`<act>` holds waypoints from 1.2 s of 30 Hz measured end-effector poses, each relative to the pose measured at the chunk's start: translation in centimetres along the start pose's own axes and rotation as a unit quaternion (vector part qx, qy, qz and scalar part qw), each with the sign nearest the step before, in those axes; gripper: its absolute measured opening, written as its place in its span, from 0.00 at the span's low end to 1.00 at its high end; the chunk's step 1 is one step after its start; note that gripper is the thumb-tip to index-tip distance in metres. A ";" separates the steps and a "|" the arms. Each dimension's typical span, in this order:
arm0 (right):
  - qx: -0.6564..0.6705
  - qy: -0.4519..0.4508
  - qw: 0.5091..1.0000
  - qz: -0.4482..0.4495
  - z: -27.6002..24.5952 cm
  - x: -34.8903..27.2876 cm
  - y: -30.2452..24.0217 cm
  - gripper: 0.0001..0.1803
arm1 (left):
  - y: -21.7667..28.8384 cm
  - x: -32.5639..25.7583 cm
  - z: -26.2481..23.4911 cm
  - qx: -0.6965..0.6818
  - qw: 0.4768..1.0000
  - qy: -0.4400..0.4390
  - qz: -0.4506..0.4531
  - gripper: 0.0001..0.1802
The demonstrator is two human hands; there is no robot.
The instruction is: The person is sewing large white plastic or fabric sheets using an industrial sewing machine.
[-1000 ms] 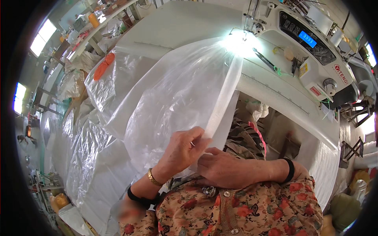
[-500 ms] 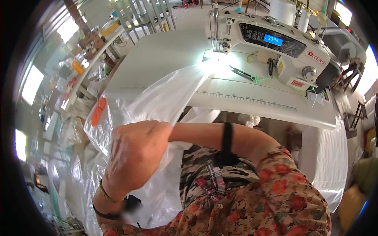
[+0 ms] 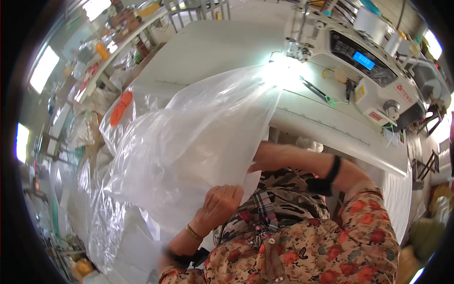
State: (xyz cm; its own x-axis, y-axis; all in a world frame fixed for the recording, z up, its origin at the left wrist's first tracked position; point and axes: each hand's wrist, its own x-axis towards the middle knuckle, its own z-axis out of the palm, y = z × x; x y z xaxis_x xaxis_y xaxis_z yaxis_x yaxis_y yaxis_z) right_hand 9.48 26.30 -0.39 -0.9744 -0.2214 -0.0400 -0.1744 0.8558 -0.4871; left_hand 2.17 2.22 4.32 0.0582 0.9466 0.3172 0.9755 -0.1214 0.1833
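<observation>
A wide sheet of translucent white plastic film stretches from the lit needle area of the sewing machine down toward my lap. My left hand is closed on the near edge of the film, knuckles up. Farther off and to the right, my right hand reaches to the film's right edge. Most of its fingers are hidden behind the film, so their grip does not show. Bright lamp glare hides where the film meets the needle.
Black thread snips with a green cord lie on the pale machine table. An orange bundle rests on plastic at the left. White thread cones stand behind the machine. A cluttered bench runs along the far left.
My crossed arms have come apart: the left hand has moved right and nearer me, and the right hand has come into sight. The gathered film has spread wide. The view has shifted.
</observation>
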 end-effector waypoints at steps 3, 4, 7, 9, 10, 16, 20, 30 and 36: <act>-0.054 -0.027 0.994 0.094 -6.5 -2.7 1.0 0.15 | 0.7 -0.6 1.3 -0.043 0.995 0.038 -0.079 0.09; -0.098 0.062 0.991 0.062 -8.2 -3.2 1.4 0.13 | 1.0 -0.7 1.5 -0.040 0.995 0.042 -0.086 0.09; -0.160 0.158 0.972 0.071 -11.5 -3.5 3.6 0.16 | 1.7 -0.6 1.6 -0.061 0.986 0.070 -0.137 0.08; -0.256 0.273 0.920 0.111 -11.9 -3.3 5.3 0.19 | 2.2 -0.5 1.4 -0.148 0.965 0.100 -0.194 0.08; -0.256 0.294 0.918 0.072 -11.9 -3.3 6.0 0.19 | 2.4 -0.5 1.2 -0.147 0.964 0.097 -0.197 0.08; -0.242 0.333 0.898 0.154 -10.8 -3.7 8.3 0.25 | 3.8 -0.9 0.8 -0.276 0.906 0.097 -0.305 0.16; -0.249 0.321 0.896 0.179 -10.9 -3.7 7.8 0.26 | 3.9 -0.6 1.6 -0.279 0.918 0.118 -0.255 0.23; -0.251 0.305 0.895 0.207 -11.1 -3.7 7.8 0.23 | 2.0 2.2 4.4 -0.165 0.962 0.109 -0.186 0.15; -0.242 0.312 0.895 0.209 -11.2 -3.6 7.7 0.25 | -0.5 6.2 4.5 -0.127 0.977 0.102 -0.137 0.12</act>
State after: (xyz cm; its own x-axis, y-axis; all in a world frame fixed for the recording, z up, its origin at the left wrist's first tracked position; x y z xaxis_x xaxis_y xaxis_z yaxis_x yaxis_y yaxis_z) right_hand 10.08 38.99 5.79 -0.8322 0.3401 0.4379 0.3301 0.9385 -0.1015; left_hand 3.02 9.50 2.05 -0.2667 0.8775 0.3985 0.8633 0.0337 0.5036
